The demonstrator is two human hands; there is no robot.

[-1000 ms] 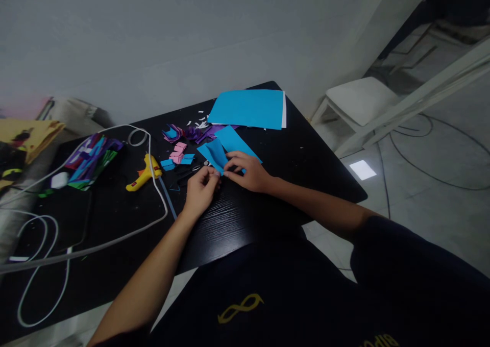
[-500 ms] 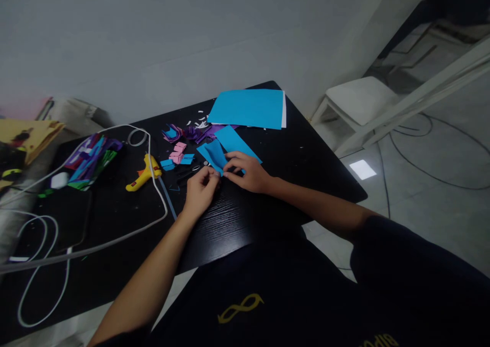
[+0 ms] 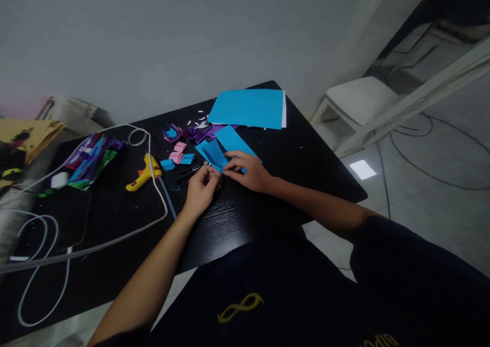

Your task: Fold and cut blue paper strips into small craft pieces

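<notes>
A partly folded sheet of blue paper (image 3: 214,154) is pinched between my two hands above the black table. My left hand (image 3: 202,186) is closed on its near lower corner. Over its right edge curl the fingers of my right hand (image 3: 247,171), with the thumb below. Behind it lies another blue sheet (image 3: 233,140), flat and partly covered by my right hand. Small folded pink pieces (image 3: 178,153) and a folded blue piece (image 3: 167,165) rest left of my hands. Dark-handled scissors (image 3: 187,172), partly hidden, lie beside my left hand.
Large blue sheets (image 3: 248,107) lie at the table's back. A yellow glue gun (image 3: 143,173) is on the left, with a white cable (image 3: 164,204) looping past it. Purple folded paper (image 3: 193,133) and white scraps sit behind. A white stool (image 3: 360,99) stands right of the table (image 3: 283,199).
The blue paper in my hands has a flap raised and folded over more, showing a different shape. Both hands have barely shifted and keep their pinch.
</notes>
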